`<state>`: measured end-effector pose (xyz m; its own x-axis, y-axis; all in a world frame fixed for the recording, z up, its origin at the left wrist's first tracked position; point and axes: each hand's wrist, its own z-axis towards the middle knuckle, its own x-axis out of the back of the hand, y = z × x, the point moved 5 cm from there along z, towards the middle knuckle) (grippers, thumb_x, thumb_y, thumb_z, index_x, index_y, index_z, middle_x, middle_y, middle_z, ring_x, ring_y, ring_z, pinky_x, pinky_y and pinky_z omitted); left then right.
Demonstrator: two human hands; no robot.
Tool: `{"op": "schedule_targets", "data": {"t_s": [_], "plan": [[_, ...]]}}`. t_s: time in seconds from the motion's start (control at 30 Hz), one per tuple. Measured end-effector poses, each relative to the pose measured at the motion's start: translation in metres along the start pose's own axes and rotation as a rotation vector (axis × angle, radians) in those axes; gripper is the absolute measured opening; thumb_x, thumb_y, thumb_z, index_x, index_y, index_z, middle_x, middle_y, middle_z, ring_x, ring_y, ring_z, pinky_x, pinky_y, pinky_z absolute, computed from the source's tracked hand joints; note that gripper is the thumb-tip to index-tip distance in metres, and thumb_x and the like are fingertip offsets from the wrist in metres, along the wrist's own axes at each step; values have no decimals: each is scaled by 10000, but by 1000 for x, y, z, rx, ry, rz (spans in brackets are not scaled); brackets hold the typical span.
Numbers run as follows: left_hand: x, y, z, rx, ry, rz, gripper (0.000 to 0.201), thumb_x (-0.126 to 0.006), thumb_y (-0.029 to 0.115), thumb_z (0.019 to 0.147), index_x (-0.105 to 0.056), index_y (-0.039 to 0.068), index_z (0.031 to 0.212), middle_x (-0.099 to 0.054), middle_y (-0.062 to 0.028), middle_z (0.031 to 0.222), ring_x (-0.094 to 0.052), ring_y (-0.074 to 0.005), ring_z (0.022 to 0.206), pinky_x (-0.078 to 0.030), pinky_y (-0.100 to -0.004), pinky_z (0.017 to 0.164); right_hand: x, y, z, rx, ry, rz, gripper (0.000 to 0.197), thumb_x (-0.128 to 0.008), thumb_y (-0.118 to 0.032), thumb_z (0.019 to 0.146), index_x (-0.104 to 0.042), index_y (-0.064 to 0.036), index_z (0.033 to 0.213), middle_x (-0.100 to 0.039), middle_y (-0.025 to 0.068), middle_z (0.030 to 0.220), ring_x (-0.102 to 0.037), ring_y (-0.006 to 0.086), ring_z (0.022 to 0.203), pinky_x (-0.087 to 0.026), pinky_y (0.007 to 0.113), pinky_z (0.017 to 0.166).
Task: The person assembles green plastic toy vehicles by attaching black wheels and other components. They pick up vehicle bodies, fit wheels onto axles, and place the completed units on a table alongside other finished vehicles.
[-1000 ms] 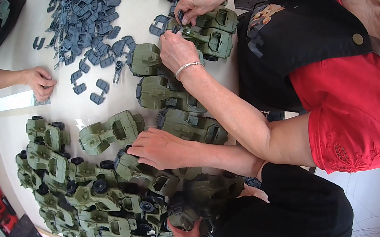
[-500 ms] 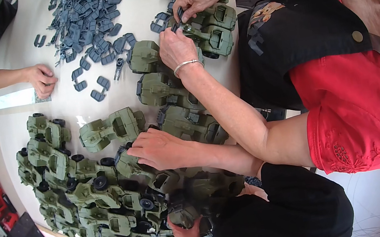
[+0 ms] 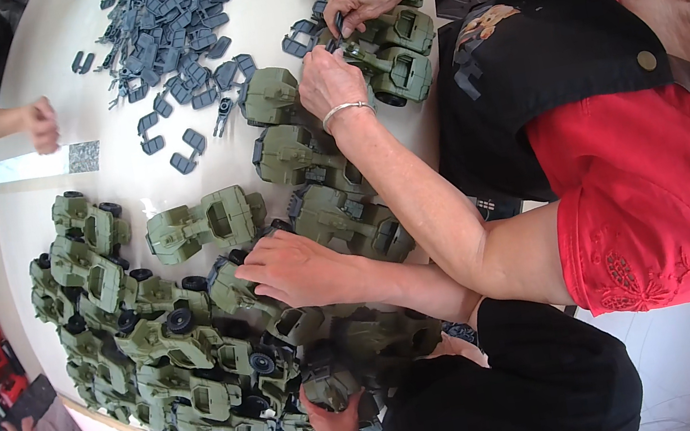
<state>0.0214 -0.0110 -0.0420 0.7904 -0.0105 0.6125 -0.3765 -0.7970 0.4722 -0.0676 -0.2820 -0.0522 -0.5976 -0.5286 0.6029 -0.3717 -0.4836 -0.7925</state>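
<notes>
My right hand (image 3: 304, 268) reaches across from the black sleeve and lies over a green toy vehicle (image 3: 300, 325), its fingers bent around the body. Lower down, my left hand (image 3: 335, 420) grips another green toy vehicle (image 3: 327, 381) near the pile's edge. Beside that one is a dark, blurred green vehicle (image 3: 388, 336). A single green vehicle (image 3: 205, 224) stands apart, just beyond my right hand. Several more vehicles (image 3: 195, 355) with black wheels are heaped to the left of my hands.
At right, a co-worker in a red sleeve (image 3: 648, 201) pinches a small dark part above green vehicles, one arm crossing over my right forearm. Loose grey-blue plastic parts (image 3: 174, 39) lie heaped on the white table (image 3: 98, 129). Another person's hand (image 3: 43, 126) is at the far left.
The far-left person's hand has lifted up and away leftward and is blurred. The view has shifted slightly. My hands stay in place on the vehicles.
</notes>
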Motion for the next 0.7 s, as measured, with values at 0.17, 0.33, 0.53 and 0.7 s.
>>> {"op": "schedule_targets", "data": {"t_s": [0.17,0.33,0.53,0.7], "plan": [[-1,0,-1,-14,7,31,957,-884,216,526,-373,19,1311,-575,-218,1118,-575,-367,1020,-454,-403,879,2,-4,-5,-6,-19,-7,349,-662,-157,786,-560,-53,1102,-590,54,937,-555,213,960,-411,344,807],[-2,-1,-3,-28,16,37,958,-886,213,524,-374,26,1311,-576,-221,1122,-578,-372,1013,-457,-407,868,-3,-5,-13,-6,-6,12,336,-661,-155,784,-565,-56,1091,-595,52,951,-558,207,962,-407,341,800],[-3,4,-4,-33,21,13,955,-885,196,520,-378,22,1310,-589,-224,1106,-580,-384,1009,-457,-411,869,-1,-12,-21,8,3,31,337,-658,-159,790,-568,-52,1097,-599,53,963,-558,201,971,-407,344,809],[-5,1,-4,-82,64,52,910,-873,133,537,-378,2,1289,-612,-201,1053,-599,-332,957,-469,-392,852,2,-14,-29,23,5,19,344,-661,-163,788,-572,-51,1102,-599,53,963,-559,200,972,-409,343,811]]}}
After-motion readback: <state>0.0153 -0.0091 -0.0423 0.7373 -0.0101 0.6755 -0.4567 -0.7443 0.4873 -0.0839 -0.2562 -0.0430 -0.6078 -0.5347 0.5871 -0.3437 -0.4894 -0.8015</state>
